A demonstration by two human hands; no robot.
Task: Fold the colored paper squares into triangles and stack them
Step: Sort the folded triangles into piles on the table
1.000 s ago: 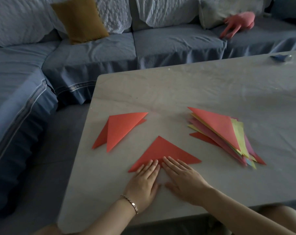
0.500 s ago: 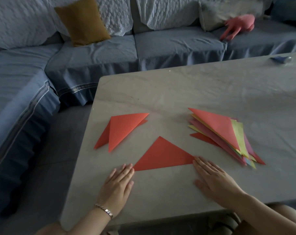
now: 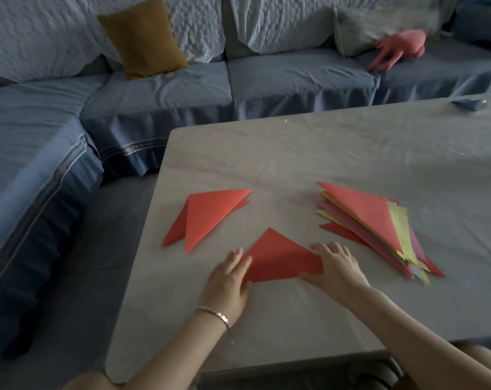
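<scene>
A: So, head view, only one we've got. What's the step?

B: Red triangle lies flat on the worktop, near edge, btwn both hands. Left hand is spread flat, fingers resting on its left corner; right hand is open too, fingers spread, thumb at the right corner. Neither one grips anything.

A: How to do it well?

B: My guess: pin one corner, run the other hand along the fold w/ firm pressure so the crease is sharp, then lift by the long edge & lay it square on the folded pair, just to the left.

A: Counts?

B: 1 triangle in hand, 2 red ones overlapped at left. The mixed stack at right is red, pink, yellow, some blue; too many layers to count. 2 hands.
</scene>
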